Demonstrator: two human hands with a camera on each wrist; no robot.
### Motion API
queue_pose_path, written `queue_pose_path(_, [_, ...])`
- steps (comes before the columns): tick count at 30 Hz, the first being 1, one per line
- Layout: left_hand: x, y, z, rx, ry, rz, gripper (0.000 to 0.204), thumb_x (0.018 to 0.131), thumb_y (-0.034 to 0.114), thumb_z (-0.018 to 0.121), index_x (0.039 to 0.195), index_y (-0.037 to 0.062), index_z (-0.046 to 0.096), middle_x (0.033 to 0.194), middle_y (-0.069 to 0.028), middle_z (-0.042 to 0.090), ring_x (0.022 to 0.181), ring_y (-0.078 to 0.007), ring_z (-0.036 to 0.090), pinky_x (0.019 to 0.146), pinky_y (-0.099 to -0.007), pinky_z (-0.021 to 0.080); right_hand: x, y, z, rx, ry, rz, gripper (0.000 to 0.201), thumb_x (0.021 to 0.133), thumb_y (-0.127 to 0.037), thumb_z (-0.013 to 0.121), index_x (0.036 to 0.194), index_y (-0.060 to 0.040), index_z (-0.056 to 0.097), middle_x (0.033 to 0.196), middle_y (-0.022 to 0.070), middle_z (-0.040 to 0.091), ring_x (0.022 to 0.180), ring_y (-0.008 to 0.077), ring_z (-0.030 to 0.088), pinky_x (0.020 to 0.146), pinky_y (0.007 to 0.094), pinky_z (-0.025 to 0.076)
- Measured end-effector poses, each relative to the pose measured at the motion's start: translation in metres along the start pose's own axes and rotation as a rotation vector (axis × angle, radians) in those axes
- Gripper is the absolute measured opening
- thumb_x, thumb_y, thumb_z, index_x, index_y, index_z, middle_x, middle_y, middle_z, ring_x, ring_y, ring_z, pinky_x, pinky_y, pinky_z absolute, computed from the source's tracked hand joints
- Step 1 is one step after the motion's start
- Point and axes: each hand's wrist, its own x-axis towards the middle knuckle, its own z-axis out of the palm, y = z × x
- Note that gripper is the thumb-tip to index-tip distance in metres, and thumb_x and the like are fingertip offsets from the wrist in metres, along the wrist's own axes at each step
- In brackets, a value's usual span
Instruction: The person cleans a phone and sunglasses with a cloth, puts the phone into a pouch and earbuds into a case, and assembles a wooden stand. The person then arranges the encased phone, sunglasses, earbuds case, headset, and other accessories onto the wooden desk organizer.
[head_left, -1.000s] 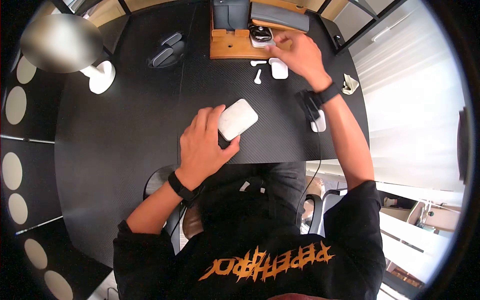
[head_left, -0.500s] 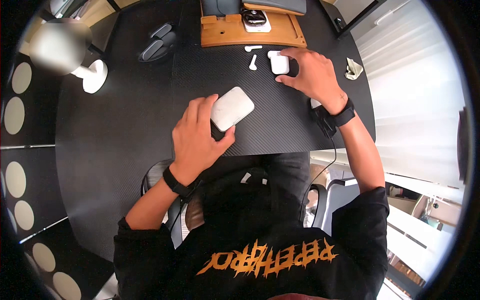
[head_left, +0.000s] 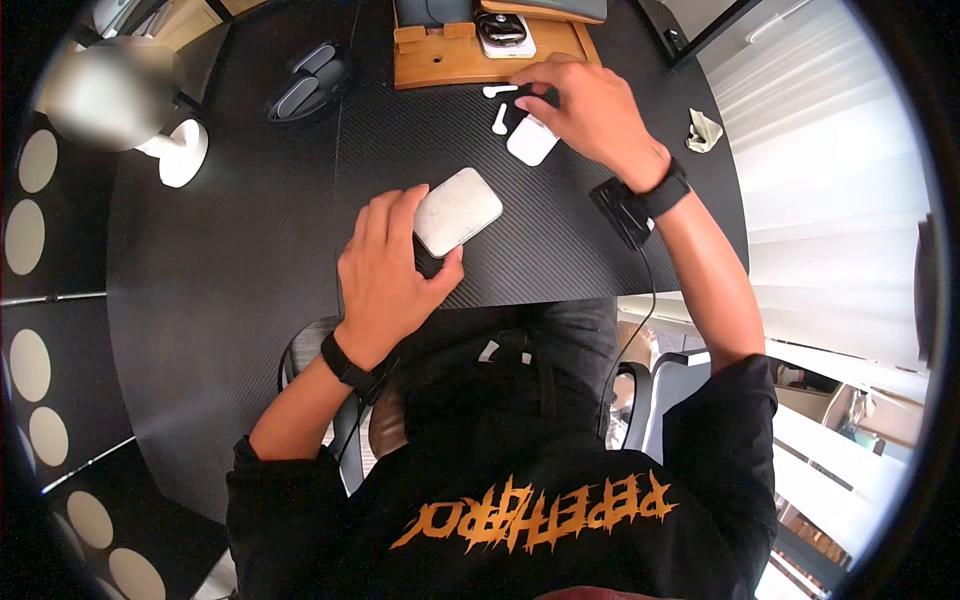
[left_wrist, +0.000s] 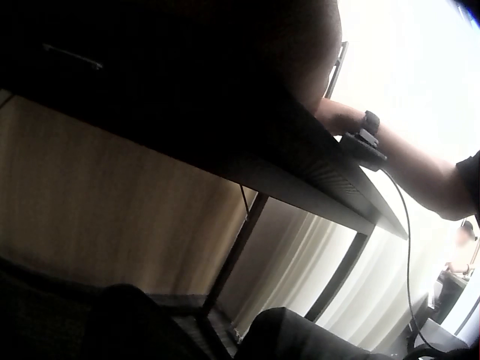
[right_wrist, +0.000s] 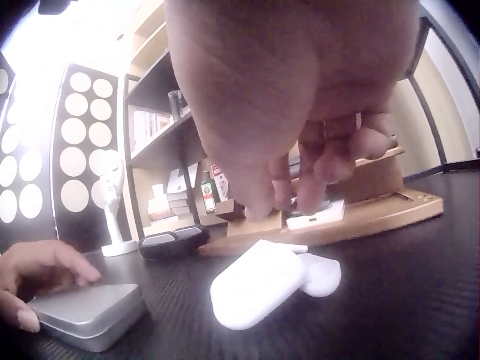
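On the desk (head_left: 250, 220), the left hand (head_left: 387, 268) is gripping the silver tin (head_left: 458, 212) with thumb and fingers. The right hand (head_left: 598, 112) is hovering, thumb and forefinger slightly apart, at the far earbud (head_left: 498, 91); touch is not showing clearly. The near earbud (head_left: 499, 120) is lying left of the white case (head_left: 531, 141).

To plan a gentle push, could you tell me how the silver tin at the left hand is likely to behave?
The silver tin looks metallic, so it is probably stiff. Lying flat and broad, it would likely slide rather than roll or tip. Its smooth-looking surface may feel slippery to the left hand.
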Motion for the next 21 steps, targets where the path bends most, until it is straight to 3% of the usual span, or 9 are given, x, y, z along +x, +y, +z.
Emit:
queue_pose_path(4, [0.0, 0.002, -0.002, 0.006, -0.005, -0.012, 0.065, 0.078, 0.021, 0.084, 0.137, 0.008, 0.06, 0.13, -0.0153, 0.063, 0.118, -0.0365, 0.064, 0.093, -0.0453, 0.056, 0.016, 0.006, 0.025, -0.058, 0.031, -0.089, 0.024, 0.092, -0.026, 0.079, 0.114, -0.0167, 0.081, 0.096, 0.0046, 0.078, 0.088, 0.0266, 0.075, 0.079, 0.04, 0.057])
queue_pose_path(6, [0.0, 0.002, -0.002, 0.0, -0.008, -0.026, 0.065, 0.078, 0.021, 0.084, 0.137, 0.0079, 0.06, 0.13, -0.0151, 0.063, 0.118, -0.0362, 0.063, 0.094, -0.0452, 0.056, 0.024, 0.003, 0.029, -0.042, -0.069, 0.007, 0.02, 0.091, -0.024, 0.079, 0.109, -0.0154, 0.081, 0.093, 0.0039, 0.078, 0.094, 0.0264, 0.075, 0.08, 0.0401, 0.057])
queue_pose_path(12, [-0.001, -0.001, -0.001, -0.009, 0.0, -0.017, 0.065, 0.078, 0.021, 0.084, 0.137, 0.0075, 0.06, 0.131, -0.0151, 0.063, 0.117, -0.0366, 0.063, 0.093, -0.0455, 0.056, 0.029, 0.017, 0.035, -0.012, -0.067, 0.029, 0.013, 0.089, -0.025, 0.079, 0.099, -0.0168, 0.083, 0.089, 0.0064, 0.079, 0.089, 0.0296, 0.076, 0.079, 0.0431, 0.058])
queue_pose_path(13, [-0.001, -0.002, -0.001, -0.008, 0.005, -0.007, 0.065, 0.078, 0.021, 0.084, 0.137, 0.0076, 0.06, 0.132, -0.0154, 0.063, 0.116, -0.0368, 0.063, 0.093, -0.0455, 0.056, 0.03, 0.015, 0.029, -0.045, -0.157, 0.067, 0.016, 0.091, -0.024, 0.079, 0.101, -0.0118, 0.08, 0.095, 0.0028, 0.079, 0.09, 0.0246, 0.076, 0.079, 0.0396, 0.057])
queue_pose_path(16, [0.0, -0.001, 0.0, -0.009, 0.007, 0.0, 0.066, 0.077, 0.02, 0.084, 0.137, 0.0076, 0.06, 0.133, -0.0161, 0.063, 0.116, -0.0371, 0.063, 0.092, -0.0456, 0.056, 0.021, 0.022, 0.027, 0.02, 0.005, 0.083, 0.017, 0.093, -0.029, 0.077, 0.099, -0.0136, 0.082, 0.088, 0.0082, 0.078, 0.089, 0.031, 0.076, 0.08, 0.0447, 0.058])
queue_pose_path(19, [-0.001, -0.002, 0.0, -0.009, 0.018, -0.005, 0.066, 0.077, 0.02, 0.084, 0.137, 0.0079, 0.06, 0.133, -0.0159, 0.062, 0.116, -0.037, 0.063, 0.092, -0.0457, 0.056, 0.012, 0.025, 0.015, 0.064, 0.056, 0.089, 0.021, 0.094, -0.031, 0.077, 0.101, -0.0115, 0.081, 0.086, 0.0105, 0.076, 0.086, 0.032, 0.075, 0.079, 0.0445, 0.057])
queue_pose_path(21, [-0.001, -0.001, 0.001, -0.013, 0.029, 0.001, 0.066, 0.077, 0.019, 0.084, 0.138, 0.008, 0.06, 0.133, -0.0154, 0.062, 0.117, -0.0366, 0.063, 0.092, -0.0457, 0.056, 0.002, 0.026, 0.002, 0.115, 0.001, 0.126, 0.022, 0.095, -0.031, 0.076, 0.101, -0.0105, 0.081, 0.084, 0.0112, 0.076, 0.084, 0.0307, 0.075, 0.078, 0.0431, 0.057])
